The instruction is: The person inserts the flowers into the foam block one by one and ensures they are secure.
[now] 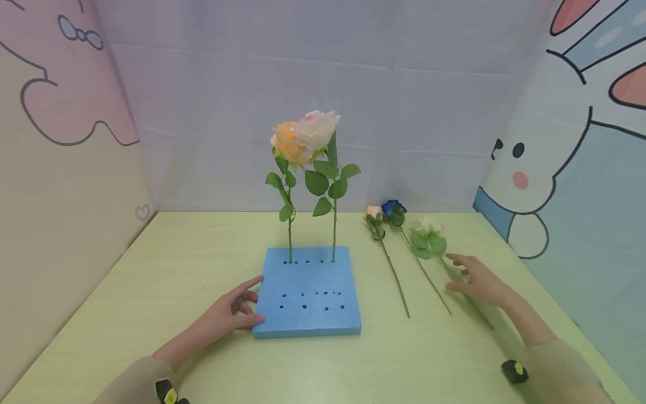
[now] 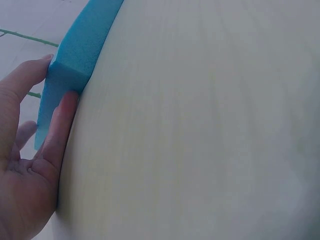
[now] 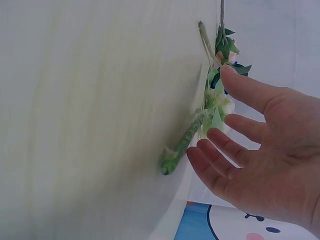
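A blue foam block (image 1: pixel 308 280) with rows of small holes lies on the table. An orange rose (image 1: pixel 289 145) and a pale pink rose (image 1: pixel 317 130) stand upright in its back row. My left hand (image 1: pixel 234 308) touches the block's left edge, index finger and thumb spread along it; the left wrist view shows fingertips against the side of the block (image 2: pixel 75 62). To the right, my right hand (image 1: pixel 476 280) hovers beside the stem of a white flower (image 1: pixel 428 238), fingers apart and gripping nothing. In the right wrist view, the green stem (image 3: pixel 182 145) lies just past the fingertips.
A small peach rose (image 1: pixel 374 213) and a dark blue rose (image 1: pixel 395 210) lie on the table (image 1: pixel 202 348) between the block and the white flower. A pale curtain (image 1: pixel 323 73) hangs behind, with cartoon-printed panels (image 1: pixel 570 168) at the sides.
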Motion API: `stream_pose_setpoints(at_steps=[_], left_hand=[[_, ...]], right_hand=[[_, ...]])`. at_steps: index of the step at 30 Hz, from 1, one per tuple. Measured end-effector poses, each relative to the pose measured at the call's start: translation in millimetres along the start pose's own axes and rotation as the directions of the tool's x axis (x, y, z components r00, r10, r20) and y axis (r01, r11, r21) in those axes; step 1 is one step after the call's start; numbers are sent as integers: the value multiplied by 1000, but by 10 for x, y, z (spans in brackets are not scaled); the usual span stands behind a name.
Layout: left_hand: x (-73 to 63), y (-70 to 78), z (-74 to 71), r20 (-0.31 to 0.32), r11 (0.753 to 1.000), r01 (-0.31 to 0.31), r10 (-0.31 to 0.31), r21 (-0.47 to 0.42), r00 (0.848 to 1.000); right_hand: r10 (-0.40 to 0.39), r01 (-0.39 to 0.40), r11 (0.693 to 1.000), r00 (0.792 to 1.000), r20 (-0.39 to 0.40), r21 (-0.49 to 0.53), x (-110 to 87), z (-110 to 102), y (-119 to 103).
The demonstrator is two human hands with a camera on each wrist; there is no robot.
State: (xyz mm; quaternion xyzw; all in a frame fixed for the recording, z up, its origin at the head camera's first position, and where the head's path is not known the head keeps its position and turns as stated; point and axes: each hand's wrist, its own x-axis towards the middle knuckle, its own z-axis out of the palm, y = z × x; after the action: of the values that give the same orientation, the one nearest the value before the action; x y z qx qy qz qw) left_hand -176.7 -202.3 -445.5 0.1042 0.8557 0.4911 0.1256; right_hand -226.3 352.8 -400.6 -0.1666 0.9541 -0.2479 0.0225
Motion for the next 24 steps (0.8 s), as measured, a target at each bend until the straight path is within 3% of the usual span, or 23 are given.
stream_pose_setpoints(at_steps=[10, 17, 24], left_hand=[[-9, 11, -4, 13, 1000, -19, 20, -20, 1000], [-3, 22, -2, 11, 1000, -24, 24, -7, 1000], [-10, 10, 4, 2, 1000, -17, 17, -6, 1000]], right_hand=[[33, -36, 999, 991, 128, 25, 18, -39, 93], [23, -22, 1000, 990, 140, -7, 19, -48, 54], [55, -59, 998, 983, 175, 19, 61, -58, 5]])
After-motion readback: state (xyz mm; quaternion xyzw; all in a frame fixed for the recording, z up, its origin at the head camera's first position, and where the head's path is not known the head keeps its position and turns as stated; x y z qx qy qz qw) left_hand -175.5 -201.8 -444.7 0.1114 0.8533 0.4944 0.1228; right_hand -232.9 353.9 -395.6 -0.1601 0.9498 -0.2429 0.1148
